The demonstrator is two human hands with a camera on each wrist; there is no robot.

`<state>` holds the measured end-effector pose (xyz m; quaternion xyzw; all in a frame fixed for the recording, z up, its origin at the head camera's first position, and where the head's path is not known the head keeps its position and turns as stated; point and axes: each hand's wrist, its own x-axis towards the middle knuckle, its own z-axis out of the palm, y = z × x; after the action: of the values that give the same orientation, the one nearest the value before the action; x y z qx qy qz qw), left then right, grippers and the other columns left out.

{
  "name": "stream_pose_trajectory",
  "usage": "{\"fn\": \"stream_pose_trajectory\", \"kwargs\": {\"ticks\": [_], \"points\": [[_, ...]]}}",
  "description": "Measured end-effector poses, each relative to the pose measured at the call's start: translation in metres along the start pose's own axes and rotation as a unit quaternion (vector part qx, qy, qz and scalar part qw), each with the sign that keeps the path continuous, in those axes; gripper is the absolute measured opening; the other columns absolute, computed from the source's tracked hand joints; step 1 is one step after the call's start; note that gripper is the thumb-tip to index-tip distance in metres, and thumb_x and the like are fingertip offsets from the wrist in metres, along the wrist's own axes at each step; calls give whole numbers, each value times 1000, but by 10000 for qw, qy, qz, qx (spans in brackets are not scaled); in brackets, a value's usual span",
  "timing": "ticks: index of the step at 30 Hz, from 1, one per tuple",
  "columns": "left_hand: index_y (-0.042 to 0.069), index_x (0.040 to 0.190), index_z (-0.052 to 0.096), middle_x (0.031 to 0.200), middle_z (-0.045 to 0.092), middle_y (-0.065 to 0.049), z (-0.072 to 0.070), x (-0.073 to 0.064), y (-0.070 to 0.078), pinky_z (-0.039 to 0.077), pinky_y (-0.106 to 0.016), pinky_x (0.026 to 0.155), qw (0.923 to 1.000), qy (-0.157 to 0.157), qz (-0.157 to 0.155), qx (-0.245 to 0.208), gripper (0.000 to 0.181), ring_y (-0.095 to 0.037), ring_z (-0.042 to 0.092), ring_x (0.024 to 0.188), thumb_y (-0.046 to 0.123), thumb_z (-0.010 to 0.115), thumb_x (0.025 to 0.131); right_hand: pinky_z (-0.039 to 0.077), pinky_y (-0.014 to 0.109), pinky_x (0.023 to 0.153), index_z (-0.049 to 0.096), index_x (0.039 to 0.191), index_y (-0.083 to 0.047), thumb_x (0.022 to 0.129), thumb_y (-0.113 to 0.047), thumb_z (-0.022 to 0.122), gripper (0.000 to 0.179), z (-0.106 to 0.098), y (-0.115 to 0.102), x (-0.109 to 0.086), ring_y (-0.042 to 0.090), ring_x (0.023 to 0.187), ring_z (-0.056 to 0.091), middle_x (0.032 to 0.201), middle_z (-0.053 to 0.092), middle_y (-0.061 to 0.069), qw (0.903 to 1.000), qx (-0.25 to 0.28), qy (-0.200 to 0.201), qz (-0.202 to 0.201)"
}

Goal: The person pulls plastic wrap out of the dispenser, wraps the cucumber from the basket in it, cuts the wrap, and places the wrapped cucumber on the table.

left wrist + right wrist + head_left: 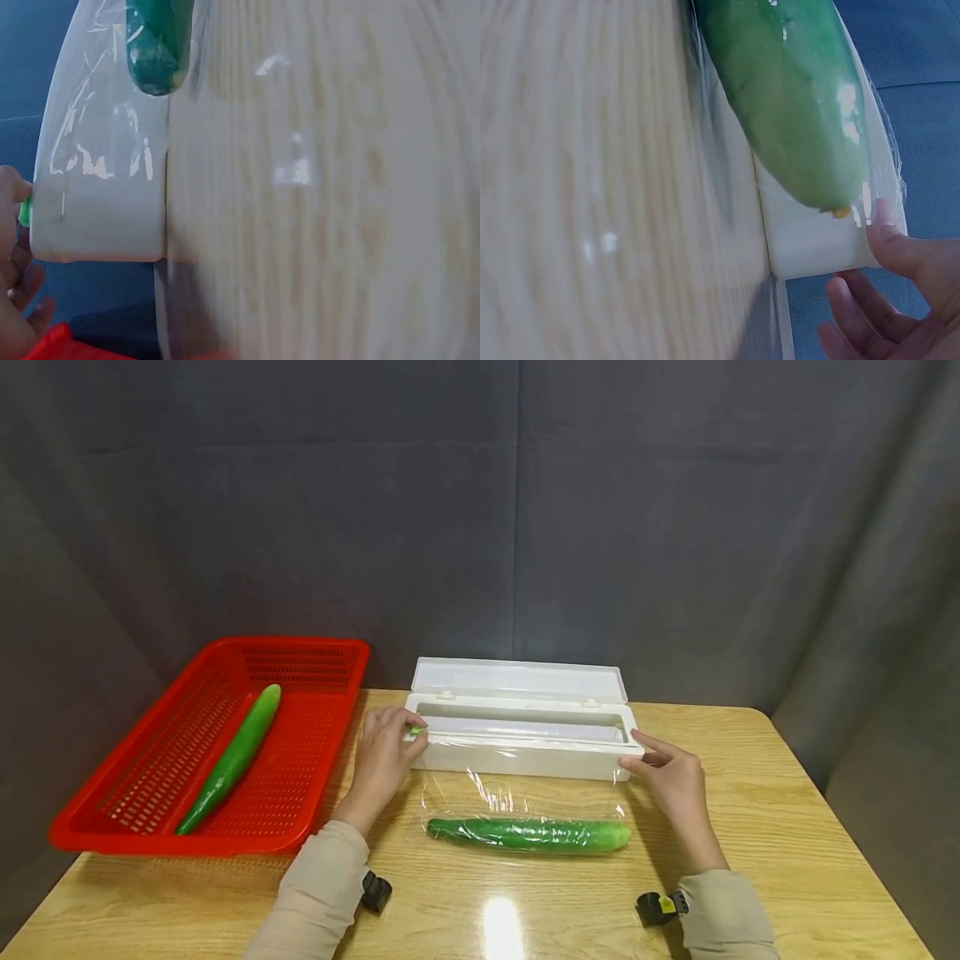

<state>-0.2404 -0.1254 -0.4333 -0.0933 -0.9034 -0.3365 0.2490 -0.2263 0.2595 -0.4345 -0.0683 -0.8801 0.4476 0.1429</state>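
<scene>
A white cling film dispenser point(517, 762) stands on the table, its lid raised and a film roll point(517, 727) inside. Clear cling film point(487, 797) runs from its front edge over a cucumber point(528, 835) lying before it. At the dispenser's left end, my left hand point(384, 750) pinches a small green slide cutter point(25, 212), mostly hidden by the fingers. My right hand point(670, 777) grips the opposite end; in the right wrist view its thumb point(892, 247) presses the front wall, other fingers around the end.
A red plastic basket point(341, 735) on the left holds another cucumber point(236, 760). Behind the table point(795, 860) hangs a dark grey curtain point(637, 527). The raised lid point(517, 678) stands at the back of the dispenser.
</scene>
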Motion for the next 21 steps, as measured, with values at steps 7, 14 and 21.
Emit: {"fn": "stream_pose_trajectory", "kwargs": {"ticks": [7, 14, 21], "points": [[6, 97, 69, 103, 64, -12, -1, 0, 0, 38, -48, 91, 9989, -111, -447, 128, 10, -34, 47, 105, 10, 71, 88, 47, 15, 61, 69, 123, -6, 81, -13, 83, 46, -2, 2, 0, 4, 73, 63, 97, 72, 23, 10000, 34, 24, -2], [6, 102, 70, 109, 63, -12, -5, -2, -3, 37, -48, 95, 9968, -262, -757, -35, 12, -34, 46, 109, 12, 69, 91, 47, 13, 62, 70, 122, -6, 80, -11, 84, 45, 1, 4, 0, 9, 74, 65, 96, 72, 23, 9999, 38, 65, -70], [6, 109, 70, 118, 62, -13, -7, -3, -4, 36, -46, 96, 9939, -196, -988, -448, 19, -33, 46, 112, 15, 71, 92, 46, 13, 61, 69, 122, -4, 80, -12, 84, 46, 1, 0, -1, 15, 76, 68, 97, 72, 24, 9998, 12, 74, -199]]}}
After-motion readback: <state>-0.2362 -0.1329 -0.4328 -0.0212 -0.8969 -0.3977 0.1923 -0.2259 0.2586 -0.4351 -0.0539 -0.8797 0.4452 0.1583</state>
